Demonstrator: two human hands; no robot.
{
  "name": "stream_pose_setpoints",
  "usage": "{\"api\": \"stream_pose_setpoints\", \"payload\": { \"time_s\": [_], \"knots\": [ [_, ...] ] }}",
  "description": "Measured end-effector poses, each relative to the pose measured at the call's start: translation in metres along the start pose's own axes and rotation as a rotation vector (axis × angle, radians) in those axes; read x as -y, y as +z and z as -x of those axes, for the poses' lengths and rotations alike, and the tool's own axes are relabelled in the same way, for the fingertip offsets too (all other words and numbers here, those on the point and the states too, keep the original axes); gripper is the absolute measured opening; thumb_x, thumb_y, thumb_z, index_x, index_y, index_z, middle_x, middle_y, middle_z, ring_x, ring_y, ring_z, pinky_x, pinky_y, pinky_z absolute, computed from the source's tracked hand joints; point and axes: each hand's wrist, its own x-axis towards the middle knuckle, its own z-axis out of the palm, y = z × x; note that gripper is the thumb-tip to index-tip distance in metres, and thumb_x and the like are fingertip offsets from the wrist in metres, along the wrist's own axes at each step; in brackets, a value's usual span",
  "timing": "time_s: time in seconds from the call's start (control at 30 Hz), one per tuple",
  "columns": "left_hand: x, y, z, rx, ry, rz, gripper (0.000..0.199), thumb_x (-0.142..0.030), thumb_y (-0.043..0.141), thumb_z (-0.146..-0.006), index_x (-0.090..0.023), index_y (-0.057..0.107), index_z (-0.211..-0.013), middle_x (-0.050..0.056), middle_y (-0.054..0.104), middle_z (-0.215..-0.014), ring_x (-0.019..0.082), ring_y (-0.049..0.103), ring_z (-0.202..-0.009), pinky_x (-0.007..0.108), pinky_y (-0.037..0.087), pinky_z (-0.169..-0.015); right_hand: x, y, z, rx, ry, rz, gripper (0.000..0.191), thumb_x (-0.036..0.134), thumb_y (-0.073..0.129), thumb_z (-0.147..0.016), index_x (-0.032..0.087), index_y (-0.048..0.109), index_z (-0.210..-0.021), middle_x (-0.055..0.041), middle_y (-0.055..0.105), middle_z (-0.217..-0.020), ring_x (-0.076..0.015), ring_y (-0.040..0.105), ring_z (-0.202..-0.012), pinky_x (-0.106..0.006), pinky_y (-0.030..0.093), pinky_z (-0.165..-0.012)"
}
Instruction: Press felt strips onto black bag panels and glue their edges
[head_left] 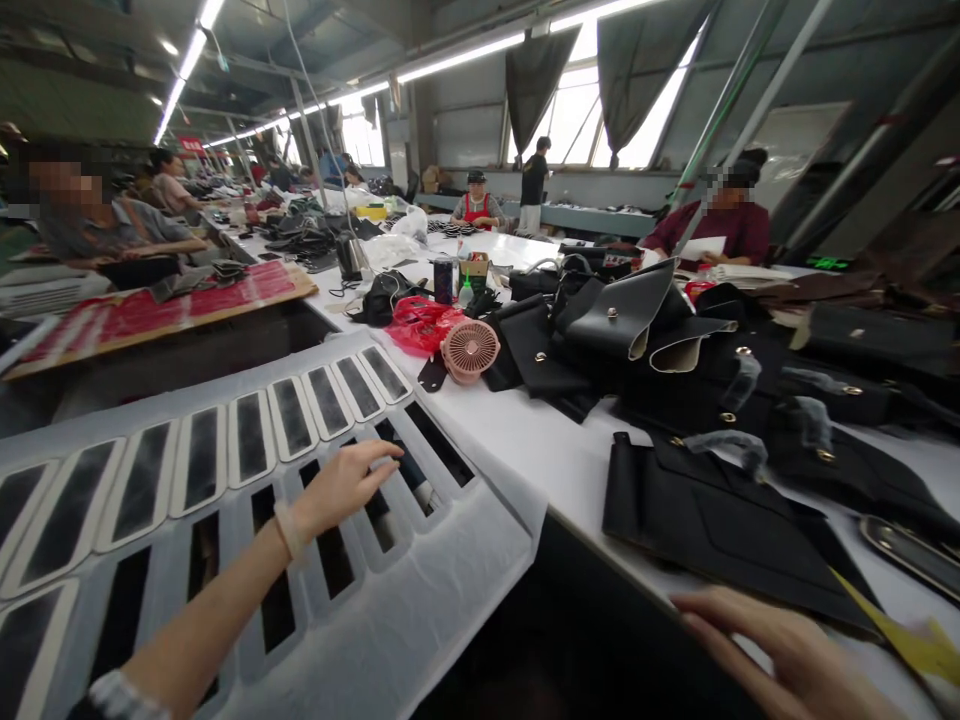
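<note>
My left hand [345, 485] is over a pale sheet [450, 560], with its fingers stretched out and apart and nothing visibly held. Below its fingertips is a dark, shiny narrow strip [412, 470], one of several in a row on the sheet. Behind them runs another row of dark strips with pale rounded borders, such as this bordered strip [251, 440]. At the lower right, my right hand [787, 640] has its fingers at the edge of a large flat black panel [555, 630] and appears to grip it. The panel's lower part runs out of view.
Black bags [712, 510] with gold-coloured fittings are piled on the right. A pink fan [470, 350] and a red plastic bag [420, 325] stand beyond the sheet. Yellow material [915, 640] lies near my right hand. Co-workers sit at left and right.
</note>
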Motion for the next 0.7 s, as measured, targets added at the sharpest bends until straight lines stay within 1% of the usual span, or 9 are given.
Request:
{"api": "stream_pose_setpoints", "payload": {
  "time_s": [0.03,0.1,0.17,0.27,0.37,0.47,0.6,0.7],
  "knots": [
    [0.012,0.000,-0.021,-0.021,-0.022,-0.015,0.029,-0.036,0.047,-0.088,-0.022,0.068,-0.103,0.002,0.071,-0.108,0.021,0.064,-0.101,0.030,0.047,-0.091,0.005,0.005,-0.023,0.129,-0.016,-0.033,0.024,0.046,0.051,-0.091,0.032,0.069,-0.098,-0.0011,0.071,-0.085,-0.0174,0.068,-0.074,-0.024,0.056,-0.065],
    [0.034,0.000,-0.063,-0.059,-0.073,-0.049,0.031,-0.036,0.046,-0.088,-0.019,0.068,-0.102,0.004,0.072,-0.103,0.022,0.065,-0.095,0.033,0.049,-0.088,0.013,0.018,-0.067,0.249,-0.054,-0.056,0.027,0.039,0.042,-0.095,0.028,0.067,-0.096,-0.0019,0.069,-0.086,-0.0170,0.067,-0.077,-0.026,0.054,-0.070],
    [0.052,0.002,-0.103,-0.079,-0.112,-0.086,0.029,-0.033,0.047,-0.088,-0.019,0.068,-0.102,0.004,0.072,-0.100,0.021,0.066,-0.093,0.033,0.049,-0.087,0.016,0.035,-0.104,0.280,-0.103,-0.017,0.030,0.033,0.038,-0.096,0.025,0.067,-0.095,-0.0040,0.068,-0.089,-0.0183,0.065,-0.082,-0.030,0.052,-0.074],
    [0.074,0.003,-0.155,-0.086,-0.160,-0.146,0.026,-0.031,0.050,-0.090,-0.017,0.066,-0.105,0.006,0.071,-0.103,0.020,0.065,-0.096,0.037,0.049,-0.090,0.010,0.063,-0.142,0.294,-0.149,0.082,0.027,0.025,0.039,-0.095,0.021,0.066,-0.094,-0.0063,0.066,-0.094,-0.0197,0.064,-0.087,-0.032,0.050,-0.077],
    [0.093,0.006,-0.200,-0.060,-0.206,-0.214,0.027,-0.036,0.053,-0.093,-0.016,0.065,-0.106,0.008,0.068,-0.109,0.020,0.062,-0.103,0.043,0.047,-0.095,0.002,0.092,-0.167,0.320,-0.137,0.164,0.023,0.022,0.043,-0.094,0.021,0.065,-0.086,-0.0047,0.065,-0.089,-0.0183,0.063,-0.085,-0.029,0.049,-0.075],
    [0.109,0.012,-0.238,0.018,-0.251,-0.276,0.028,-0.039,0.053,-0.093,-0.018,0.065,-0.106,0.008,0.065,-0.115,0.022,0.060,-0.108,0.045,0.045,-0.098,-0.001,0.119,-0.183,0.304,-0.111,0.209,0.021,0.026,0.045,-0.094,0.019,0.060,-0.081,-0.0049,0.062,-0.086,-0.0193,0.061,-0.081,-0.030,0.047,-0.071],
    [0.126,0.023,-0.281,0.145,-0.293,-0.331,0.028,-0.037,0.056,-0.092,-0.018,0.063,-0.111,0.009,0.063,-0.119,0.023,0.059,-0.110,0.048,0.045,-0.098,0.000,0.149,-0.194,0.247,-0.072,0.312,0.019,0.031,0.044,-0.095,0.017,0.055,-0.087,-0.0076,0.060,-0.088,-0.0246,0.061,-0.081,-0.034,0.044,-0.066],
    [0.135,0.030,-0.309,0.200,-0.306,-0.342,0.028,-0.036,0.056,-0.092,-0.019,0.061,-0.114,0.009,0.061,-0.121,0.023,0.058,-0.110,0.047,0.045,-0.097,0.002,0.161,-0.197,0.227,-0.076,0.401,0.020,0.032,0.041,-0.095,0.019,0.054,-0.086,-0.0069,0.059,-0.086,-0.0258,0.061,-0.078,-0.034,0.042,-0.062]
  ]
}}
